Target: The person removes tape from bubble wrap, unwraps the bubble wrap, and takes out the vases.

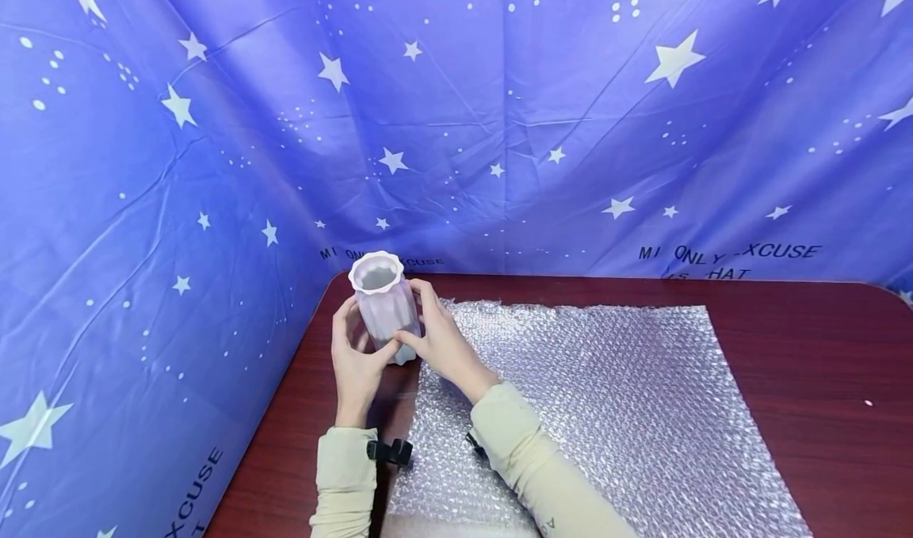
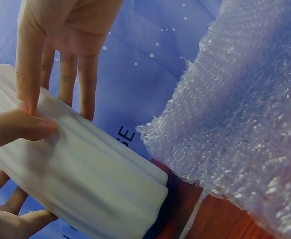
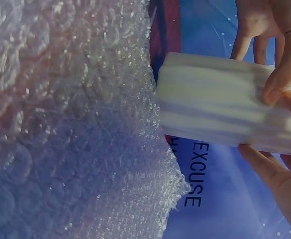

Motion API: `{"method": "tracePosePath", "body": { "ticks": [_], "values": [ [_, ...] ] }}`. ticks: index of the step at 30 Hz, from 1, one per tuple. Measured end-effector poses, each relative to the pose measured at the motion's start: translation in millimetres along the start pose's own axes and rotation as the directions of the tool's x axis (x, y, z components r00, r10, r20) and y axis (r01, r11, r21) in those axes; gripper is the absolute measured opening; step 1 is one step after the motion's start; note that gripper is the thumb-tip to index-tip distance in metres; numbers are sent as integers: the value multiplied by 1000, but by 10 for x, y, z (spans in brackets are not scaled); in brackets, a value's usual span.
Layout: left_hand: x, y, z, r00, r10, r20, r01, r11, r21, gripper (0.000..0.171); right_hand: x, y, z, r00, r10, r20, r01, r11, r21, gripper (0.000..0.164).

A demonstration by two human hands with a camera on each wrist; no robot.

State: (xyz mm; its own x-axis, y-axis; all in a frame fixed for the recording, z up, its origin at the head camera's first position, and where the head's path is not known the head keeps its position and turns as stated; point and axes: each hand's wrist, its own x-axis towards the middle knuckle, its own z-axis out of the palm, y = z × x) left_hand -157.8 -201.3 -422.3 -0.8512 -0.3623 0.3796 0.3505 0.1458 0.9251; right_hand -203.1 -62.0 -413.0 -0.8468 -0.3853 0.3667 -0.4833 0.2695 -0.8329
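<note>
A pale, ribbed vase (image 1: 387, 312) with a scalloped rim stands between both hands at the table's left, its open mouth facing up. My left hand (image 1: 357, 364) grips its left side, with the thumb across the front. From the right, my right hand (image 1: 445, 338) holds the opposite side, and its thumb meets the left thumb on the front. The left wrist view shows the smooth lower part of the vase (image 2: 100, 169) below both thumbs. Close to its base in the right wrist view lies the edge of the bubble wrap (image 3: 85, 124).
The sheet of bubble wrap (image 1: 606, 411) is spread flat over the middle of the dark red table (image 1: 820, 348), under the right forearm. A blue curtain (image 1: 499, 126) with white stars hangs behind and to the left. A tiny white speck (image 1: 868, 402) lies at right.
</note>
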Motion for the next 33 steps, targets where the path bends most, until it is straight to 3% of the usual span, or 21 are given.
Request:
{"method": "tracePosePath", "body": {
  "ticks": [6,33],
  "values": [
    [31,-195,-34,999,-32,-11,32,999,15,89,-1,32,37,1000,-3,2,3,1000,3,73],
    [55,-290,-73,1000,-16,-15,16,1000,-1,88,34,27,119,1000,0,4,0,998,-58,68]
  ]
}}
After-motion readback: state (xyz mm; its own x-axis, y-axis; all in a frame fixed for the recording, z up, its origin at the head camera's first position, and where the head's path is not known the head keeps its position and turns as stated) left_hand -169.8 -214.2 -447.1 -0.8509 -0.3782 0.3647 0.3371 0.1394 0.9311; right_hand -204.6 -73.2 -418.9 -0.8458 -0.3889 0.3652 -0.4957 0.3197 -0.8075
